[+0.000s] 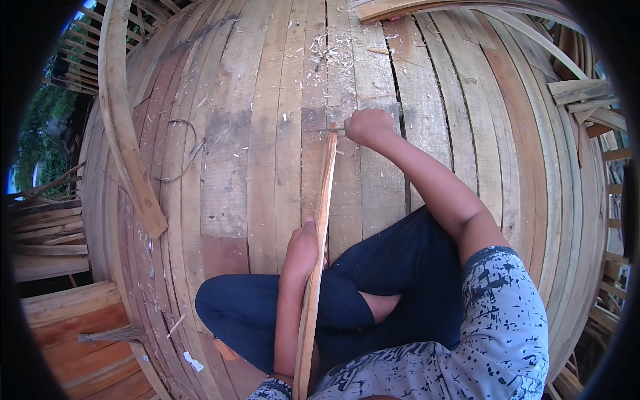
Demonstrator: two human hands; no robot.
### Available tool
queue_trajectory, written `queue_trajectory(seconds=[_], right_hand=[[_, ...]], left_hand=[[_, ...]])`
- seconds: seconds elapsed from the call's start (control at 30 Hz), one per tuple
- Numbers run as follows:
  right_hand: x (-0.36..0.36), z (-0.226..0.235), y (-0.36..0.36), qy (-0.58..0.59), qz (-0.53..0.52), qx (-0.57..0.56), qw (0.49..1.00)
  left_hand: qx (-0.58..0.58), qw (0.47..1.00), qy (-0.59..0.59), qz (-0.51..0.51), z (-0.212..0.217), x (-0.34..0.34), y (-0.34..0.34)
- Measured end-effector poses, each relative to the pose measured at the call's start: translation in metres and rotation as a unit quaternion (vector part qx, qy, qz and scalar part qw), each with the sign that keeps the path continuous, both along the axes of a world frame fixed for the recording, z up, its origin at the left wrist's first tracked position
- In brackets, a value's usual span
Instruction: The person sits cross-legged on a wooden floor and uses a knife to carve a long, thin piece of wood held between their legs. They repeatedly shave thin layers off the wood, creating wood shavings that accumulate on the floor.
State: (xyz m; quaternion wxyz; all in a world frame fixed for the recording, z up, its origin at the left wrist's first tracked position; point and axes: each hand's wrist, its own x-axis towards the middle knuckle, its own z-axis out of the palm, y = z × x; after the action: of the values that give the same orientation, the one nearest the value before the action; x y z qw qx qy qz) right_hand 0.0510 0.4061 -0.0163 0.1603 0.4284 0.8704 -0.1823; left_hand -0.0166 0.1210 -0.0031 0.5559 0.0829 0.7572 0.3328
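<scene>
A long, narrow wooden strip (327,177) runs from beside my body away over the plank floor, its near end passing along my left forearm. My left hand (303,250) is closed around its middle, over my crossed legs. At the strip's far end, my right hand (370,127) is a fist around what looks like a knife (317,130). Its thin, dark blade points left and lies across the strip near the tip. The handle is hidden inside my fist.
Pale shavings (327,57) are scattered over the plank floor (223,173) ahead. A long board (123,120) lies at the left, near a loop of thin cord or strip (193,150). Curved boards (467,8) lie at the far right. A bundle of thin twigs (113,333) rests at the lower left.
</scene>
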Motion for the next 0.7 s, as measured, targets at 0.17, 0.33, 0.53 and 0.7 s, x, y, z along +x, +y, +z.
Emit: queue_trajectory(seconds=[0.17, 0.33, 0.53, 0.7], right_hand=[[-0.016, -0.001, -0.059, 0.006, 0.076, 0.005, 0.997], [-0.013, -0.002, -0.024, -0.009, 0.015, 0.003, 1.000], [-0.005, -0.001, -0.003, -0.014, -0.020, -0.012, 1.000], [-0.009, 0.010, -0.023, -0.003, 0.023, -0.013, 1.000]], left_hand=[[-0.004, 1.000, -0.022, 0.018, -0.004, -0.003, -0.004], [-0.001, 1.000, 0.019, -0.009, 0.005, 0.001, 0.001], [0.012, 0.998, 0.063, -0.030, 0.009, 0.004, 0.003], [-0.006, 0.997, 0.066, -0.025, 0.010, 0.003, 0.002]])
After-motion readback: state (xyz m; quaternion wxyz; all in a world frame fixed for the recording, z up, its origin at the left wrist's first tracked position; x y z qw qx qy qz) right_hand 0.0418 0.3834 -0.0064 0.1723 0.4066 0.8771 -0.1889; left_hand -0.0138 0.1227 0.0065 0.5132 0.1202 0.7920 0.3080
